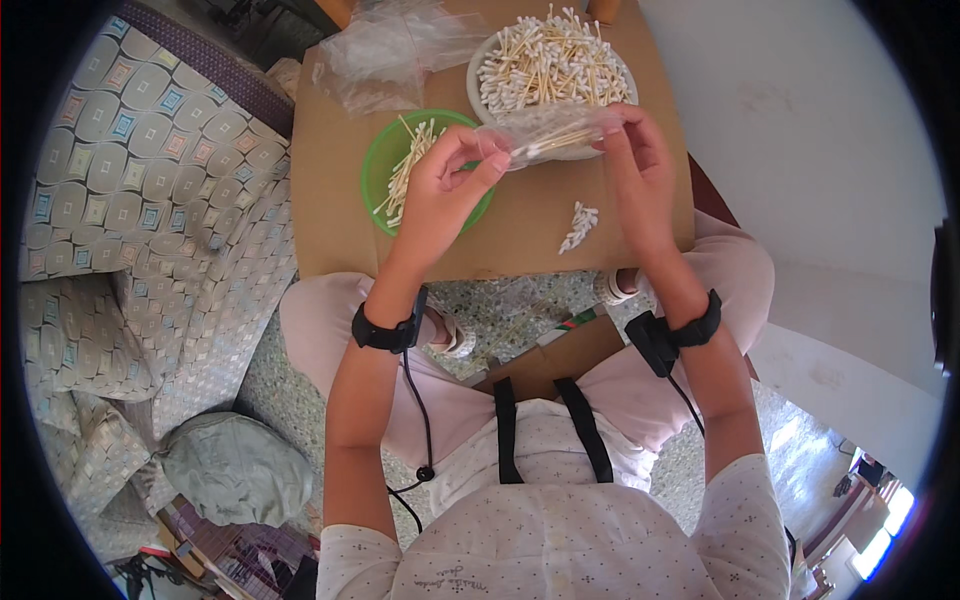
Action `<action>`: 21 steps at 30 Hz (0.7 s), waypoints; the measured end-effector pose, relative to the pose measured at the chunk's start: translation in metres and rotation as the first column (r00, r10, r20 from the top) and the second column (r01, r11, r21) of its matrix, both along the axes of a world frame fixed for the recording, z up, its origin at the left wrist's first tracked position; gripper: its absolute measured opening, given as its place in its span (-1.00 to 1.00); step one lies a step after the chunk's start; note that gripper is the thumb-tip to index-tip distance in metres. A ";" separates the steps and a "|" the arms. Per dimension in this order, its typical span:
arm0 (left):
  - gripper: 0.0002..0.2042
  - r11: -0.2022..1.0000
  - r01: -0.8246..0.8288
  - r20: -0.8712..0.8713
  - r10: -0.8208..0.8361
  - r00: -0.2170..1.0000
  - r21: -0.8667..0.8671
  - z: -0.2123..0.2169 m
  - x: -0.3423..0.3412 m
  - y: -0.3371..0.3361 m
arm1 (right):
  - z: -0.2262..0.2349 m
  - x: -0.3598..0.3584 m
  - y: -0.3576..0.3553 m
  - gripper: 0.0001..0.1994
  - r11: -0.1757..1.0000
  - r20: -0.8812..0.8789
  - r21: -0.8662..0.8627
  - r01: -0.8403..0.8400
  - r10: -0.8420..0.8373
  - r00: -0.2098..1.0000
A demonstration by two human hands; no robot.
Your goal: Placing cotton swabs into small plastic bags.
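A small clear plastic bag (552,133) holding a bundle of cotton swabs hangs between both hands above the cardboard table top (330,200). My left hand (445,185) pinches its left end and my right hand (637,165) grips its right end. Just behind the bag stands a white bowl (548,68) heaped with wooden-stick cotton swabs. Under my left hand sits a green plate (378,170) with a smaller bunch of swabs (408,168). Several loose swabs (578,226) lie on the cardboard near my right wrist.
A pile of empty clear plastic bags (385,50) lies at the back left of the cardboard. A patterned cushion or sofa (140,190) fills the left side. A grey-green cloth bag (238,468) rests on the floor at lower left. A pale wall (820,130) runs along the right.
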State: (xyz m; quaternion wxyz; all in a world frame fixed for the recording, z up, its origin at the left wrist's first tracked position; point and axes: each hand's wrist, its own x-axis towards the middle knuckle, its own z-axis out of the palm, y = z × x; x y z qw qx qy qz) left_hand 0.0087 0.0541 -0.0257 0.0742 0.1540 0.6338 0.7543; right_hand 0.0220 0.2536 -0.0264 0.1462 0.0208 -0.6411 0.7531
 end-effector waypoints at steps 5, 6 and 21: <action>-0.87 0.995 -0.064 0.066 0.069 0.995 -0.079 0.003 0.003 0.000 | 0.010 0.004 0.004 -0.82 0.999 0.001 0.049 0.011 -0.011 1.000; -0.87 0.995 -0.064 0.067 0.070 0.995 -0.080 0.001 0.003 -0.001 | 0.011 0.005 0.003 -0.82 0.999 0.002 0.049 0.010 -0.011 1.000; -0.74 0.950 -0.050 -0.113 0.016 0.993 -0.307 0.009 0.004 -0.008 | 0.011 0.008 -0.007 -0.53 0.915 0.310 -0.042 -0.402 0.395 0.865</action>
